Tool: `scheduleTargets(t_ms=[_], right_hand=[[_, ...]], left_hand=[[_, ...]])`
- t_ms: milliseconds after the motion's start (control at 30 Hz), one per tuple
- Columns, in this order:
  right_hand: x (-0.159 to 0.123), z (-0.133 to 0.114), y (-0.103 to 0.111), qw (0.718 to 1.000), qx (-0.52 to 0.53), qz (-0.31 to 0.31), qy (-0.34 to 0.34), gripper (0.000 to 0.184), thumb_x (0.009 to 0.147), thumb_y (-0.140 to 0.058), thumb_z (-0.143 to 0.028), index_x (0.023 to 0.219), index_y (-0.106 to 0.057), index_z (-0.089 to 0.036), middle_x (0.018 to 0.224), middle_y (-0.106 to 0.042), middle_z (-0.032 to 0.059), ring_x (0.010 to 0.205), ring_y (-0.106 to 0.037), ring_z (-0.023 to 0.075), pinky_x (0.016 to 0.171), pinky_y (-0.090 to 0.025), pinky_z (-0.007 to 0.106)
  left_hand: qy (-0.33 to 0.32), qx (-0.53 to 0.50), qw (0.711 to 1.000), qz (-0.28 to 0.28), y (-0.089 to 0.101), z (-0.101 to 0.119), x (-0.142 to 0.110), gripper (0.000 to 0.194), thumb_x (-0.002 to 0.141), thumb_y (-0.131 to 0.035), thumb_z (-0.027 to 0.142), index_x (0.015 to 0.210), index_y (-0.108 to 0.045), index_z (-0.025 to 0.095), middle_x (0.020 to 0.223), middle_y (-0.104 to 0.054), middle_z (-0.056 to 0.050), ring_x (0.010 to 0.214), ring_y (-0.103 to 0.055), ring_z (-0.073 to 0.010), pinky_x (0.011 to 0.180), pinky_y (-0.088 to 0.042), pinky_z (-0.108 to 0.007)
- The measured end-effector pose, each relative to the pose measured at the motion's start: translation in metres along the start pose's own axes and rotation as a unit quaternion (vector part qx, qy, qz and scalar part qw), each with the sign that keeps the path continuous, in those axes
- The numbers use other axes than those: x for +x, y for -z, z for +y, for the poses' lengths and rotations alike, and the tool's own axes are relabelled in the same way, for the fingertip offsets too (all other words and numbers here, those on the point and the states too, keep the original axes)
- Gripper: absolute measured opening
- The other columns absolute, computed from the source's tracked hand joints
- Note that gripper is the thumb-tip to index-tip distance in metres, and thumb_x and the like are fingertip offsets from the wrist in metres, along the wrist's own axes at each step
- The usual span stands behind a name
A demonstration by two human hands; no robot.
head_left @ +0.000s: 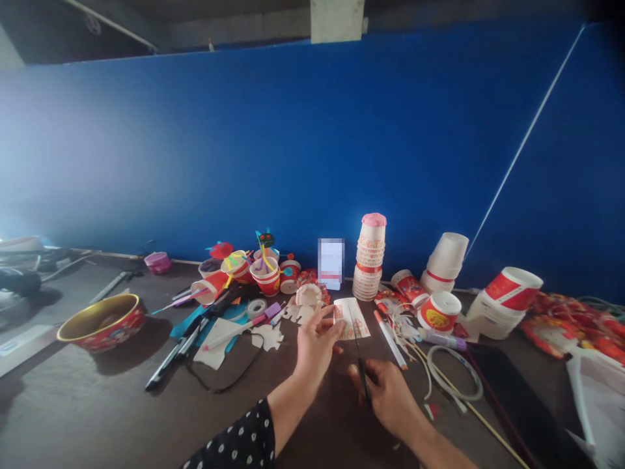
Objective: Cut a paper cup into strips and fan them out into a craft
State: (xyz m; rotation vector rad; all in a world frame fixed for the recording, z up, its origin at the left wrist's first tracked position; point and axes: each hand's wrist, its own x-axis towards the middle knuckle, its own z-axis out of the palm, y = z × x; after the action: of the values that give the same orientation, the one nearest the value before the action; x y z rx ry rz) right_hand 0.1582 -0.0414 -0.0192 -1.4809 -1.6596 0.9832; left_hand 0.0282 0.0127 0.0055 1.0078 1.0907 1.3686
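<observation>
My left hand [316, 343] pinches the left edge of a flattened white paper cup piece with red print [352, 319] and holds it just above the dark table. My right hand [385, 391] grips black-handled scissors [360, 361]; the blades point away from me and lie across the paper piece. Both hands are closed around what they hold. A black sleeve with white dots covers my left forearm.
A stack of paper cups [370, 257] stands behind the paper, with more red-and-white cups [508, 296] to the right. A gold-lined red bowl [102, 320] sits at the left. Pens, a tape roll [256, 307], paper scraps and cut cups [266, 277] lie left of centre. A blue wall rises behind.
</observation>
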Motion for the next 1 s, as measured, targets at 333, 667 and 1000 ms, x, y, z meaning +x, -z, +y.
scheduleTargets(t_ms=[333, 667, 1000], right_hand=[[0.0014, 0.0047, -0.0006, 1.0, 0.002, 0.007, 0.0, 0.044, 0.078, -0.045, -0.054, 0.054, -0.046, -0.017, 0.048, -0.045, -0.0028, 0.045, -0.038, 0.0088, 0.042, -0.026, 0.02], [-0.0012, -0.0005, 0.0036, 1.0, -0.01, 0.012, 0.017, 0.044, 0.078, -0.046, -0.052, 0.053, -0.046, -0.017, 0.047, -0.044, -0.0032, 0.047, -0.04, 0.01, 0.044, -0.027, 0.021], [-0.0018, -0.0035, 0.0053, 1.0, -0.022, 0.013, 0.017, 0.043, 0.079, -0.046, -0.051, 0.052, -0.045, -0.017, 0.047, -0.045, -0.0029, 0.047, -0.041, 0.0102, 0.044, -0.027, 0.021]], left_hand=[[-0.001, -0.002, 1.0, -0.005, -0.0014, -0.0008, -0.0001, 0.042, 0.06, -0.073, 0.026, 0.099, -0.062, 0.015, 0.066, -0.064, -0.001, 0.054, -0.06, -0.0125, 0.035, -0.047, -0.017], [0.0, -0.014, 1.0, 0.002, -0.0018, 0.0017, -0.0014, 0.042, 0.058, -0.074, 0.025, 0.097, -0.062, 0.015, 0.064, -0.064, 0.0, 0.055, -0.06, -0.0131, 0.034, -0.046, -0.016], [0.0, -0.012, 1.0, -0.002, -0.0015, 0.0028, -0.0018, 0.044, 0.059, -0.073, 0.027, 0.099, -0.062, 0.014, 0.065, -0.064, -0.001, 0.055, -0.06, -0.0132, 0.036, -0.047, -0.017]])
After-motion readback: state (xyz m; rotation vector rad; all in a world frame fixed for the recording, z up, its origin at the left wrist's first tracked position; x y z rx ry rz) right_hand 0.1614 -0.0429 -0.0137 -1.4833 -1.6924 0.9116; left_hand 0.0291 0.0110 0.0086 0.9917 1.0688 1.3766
